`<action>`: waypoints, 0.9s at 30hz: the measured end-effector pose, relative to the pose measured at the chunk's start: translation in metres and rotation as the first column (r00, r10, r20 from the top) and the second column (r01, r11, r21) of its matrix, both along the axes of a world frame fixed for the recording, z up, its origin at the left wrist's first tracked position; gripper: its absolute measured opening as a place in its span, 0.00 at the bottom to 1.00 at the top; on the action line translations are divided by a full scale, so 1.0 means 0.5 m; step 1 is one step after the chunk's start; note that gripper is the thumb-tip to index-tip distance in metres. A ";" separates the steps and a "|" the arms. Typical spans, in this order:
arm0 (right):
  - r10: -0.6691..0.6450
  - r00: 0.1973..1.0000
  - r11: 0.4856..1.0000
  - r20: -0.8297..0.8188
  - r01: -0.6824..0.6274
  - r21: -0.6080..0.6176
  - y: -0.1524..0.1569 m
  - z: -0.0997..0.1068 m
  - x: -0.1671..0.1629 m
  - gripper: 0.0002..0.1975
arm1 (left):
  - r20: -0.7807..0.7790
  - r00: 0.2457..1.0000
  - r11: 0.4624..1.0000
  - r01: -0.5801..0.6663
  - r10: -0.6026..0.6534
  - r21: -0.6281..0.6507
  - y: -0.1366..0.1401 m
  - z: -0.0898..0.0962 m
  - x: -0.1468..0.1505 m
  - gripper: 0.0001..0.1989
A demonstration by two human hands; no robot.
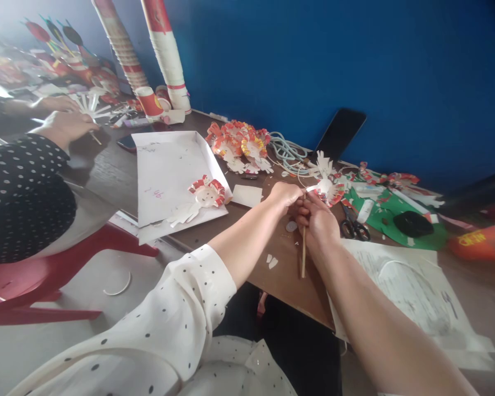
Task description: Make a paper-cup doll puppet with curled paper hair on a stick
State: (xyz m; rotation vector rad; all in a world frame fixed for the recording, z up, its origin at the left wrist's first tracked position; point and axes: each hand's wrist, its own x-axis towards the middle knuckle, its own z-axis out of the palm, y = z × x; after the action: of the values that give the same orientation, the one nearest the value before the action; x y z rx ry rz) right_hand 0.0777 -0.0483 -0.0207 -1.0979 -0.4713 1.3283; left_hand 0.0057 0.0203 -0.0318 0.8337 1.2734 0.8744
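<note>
Over the brown table, my left hand (pixel 286 196) and my right hand (pixel 322 221) meet at the near side of a cut paper-cup flower (pixel 326 186) with white strips and red curled ends. My left fingertips pinch one of its strips; the exact grip is partly hidden. My right hand is closed around the flower's edge and a thin wooden stick (pixel 303 256), which points down from under the fingers. Black scissors (pixel 355 226) lie just right of my right hand. Small paper scraps (pixel 271 261) are on the table below my hands.
A white box lid (pixel 160 181) bears another paper flower (pixel 208 192). Behind it sits a pile of red-and-white paper flowers (pixel 237 143). A phone (pixel 341 130) leans on the blue wall. Tall stacks of paper cups (pixel 167 60) stand at the back. At left, a co-worker's hands (pixel 64 124) hold cut paper.
</note>
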 end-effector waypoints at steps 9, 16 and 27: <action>-0.029 0.994 0.998 0.102 0.024 0.052 -0.008 -0.007 -0.007 0.22 | 0.035 0.999 1.000 -0.016 0.017 -0.022 -0.011 0.022 -0.006 0.10; 0.043 0.979 0.992 0.197 -0.064 0.104 -0.016 -0.004 -0.011 0.19 | -0.011 1.000 1.000 -0.022 0.022 -0.017 -0.006 0.015 -0.008 0.07; -0.002 0.984 0.994 0.178 -0.017 0.105 -0.015 -0.007 -0.013 0.17 | -0.068 0.997 1.000 -0.018 0.018 0.000 -0.006 0.016 -0.006 0.09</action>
State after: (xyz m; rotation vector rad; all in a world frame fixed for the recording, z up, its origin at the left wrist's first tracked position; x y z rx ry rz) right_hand 0.0714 -0.0555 -0.0240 -1.1320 -0.6718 1.2029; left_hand 0.0026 0.0171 -0.0238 0.8591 1.3428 0.8663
